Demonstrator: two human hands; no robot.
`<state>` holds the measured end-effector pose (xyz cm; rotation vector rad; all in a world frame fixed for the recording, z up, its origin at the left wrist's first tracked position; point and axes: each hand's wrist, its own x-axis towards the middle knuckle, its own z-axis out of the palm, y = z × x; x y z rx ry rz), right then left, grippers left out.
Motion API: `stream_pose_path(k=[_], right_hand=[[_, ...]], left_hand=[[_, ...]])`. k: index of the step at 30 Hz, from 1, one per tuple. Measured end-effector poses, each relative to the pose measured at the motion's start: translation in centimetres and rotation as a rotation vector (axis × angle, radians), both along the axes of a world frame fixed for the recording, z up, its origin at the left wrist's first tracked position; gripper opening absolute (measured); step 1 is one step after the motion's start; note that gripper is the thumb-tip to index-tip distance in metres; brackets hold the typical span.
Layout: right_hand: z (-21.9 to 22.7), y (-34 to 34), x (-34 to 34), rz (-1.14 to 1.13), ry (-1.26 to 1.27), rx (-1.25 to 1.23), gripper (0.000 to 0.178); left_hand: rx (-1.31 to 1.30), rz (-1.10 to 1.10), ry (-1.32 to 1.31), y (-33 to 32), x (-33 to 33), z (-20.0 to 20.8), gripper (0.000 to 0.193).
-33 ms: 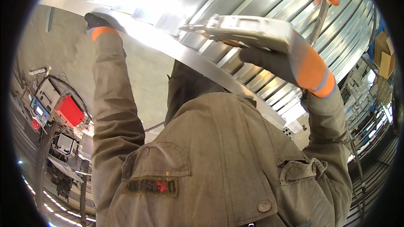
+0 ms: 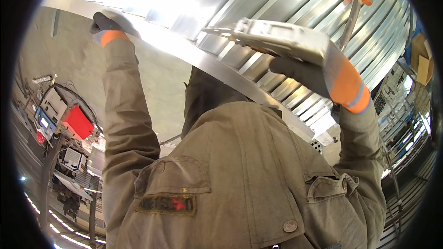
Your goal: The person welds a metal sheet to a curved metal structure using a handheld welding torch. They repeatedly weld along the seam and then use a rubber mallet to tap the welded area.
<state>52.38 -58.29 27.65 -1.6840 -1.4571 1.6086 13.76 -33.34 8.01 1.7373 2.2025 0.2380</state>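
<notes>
My right hand (image 2: 302, 74), in a dark glove with an orange cuff, is closed around a pale boxy tool (image 2: 284, 37), its narrow tip pointing left over the ribbed metal sheet (image 2: 300, 7); motion blurs the tool, so I can't tell if the tip touches. To the left, my gloved left hand (image 2: 104, 22) is at the flat metal strip (image 2: 207, 67) along the sheet's near edge; whether its fingers grip there I can't tell. An orange-ended bar (image 2: 349, 25) slants at far right; a red box (image 2: 77, 122) stands well apart at left.
</notes>
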Motion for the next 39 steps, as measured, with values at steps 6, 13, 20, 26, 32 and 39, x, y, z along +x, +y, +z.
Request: stream_pose_path(k=[6,13,20,26,32,39], right_hand=[[1.5,-5.2,0.7,-0.095,-0.124,-0.089,0.044],[0.6,-6.1,0.2,-0.175,0.032,-0.120,0.042],[-1.2,-5.3,0.4,-0.128,0.063,-0.067,0.040],[-2.2,-4.4,0.8,-0.161,0.130,-0.059,0.034],[-3.1,-4.0,1.5,-0.123,0.126,-0.128,0.037],[-3.9,-3.8,1.9,-0.108,0.124,-0.175,0.036]], left_hand=[[0.022,-0.277,-0.468,-0.9,5.4,5.7,0.036],[-0.903,-0.802,-0.208,-2.9,15.8,6.4,0.042],[-0.953,-1.122,0.232,-4.7,20.1,3.0,0.064],[-0.957,-1.182,0.184,-4.2,20.1,2.8,0.059],[-0.978,-0.870,0.127,-4.5,20.4,3.3,0.043],[-1.050,-0.867,0.124,-3.9,20.6,3.9,0.047]])
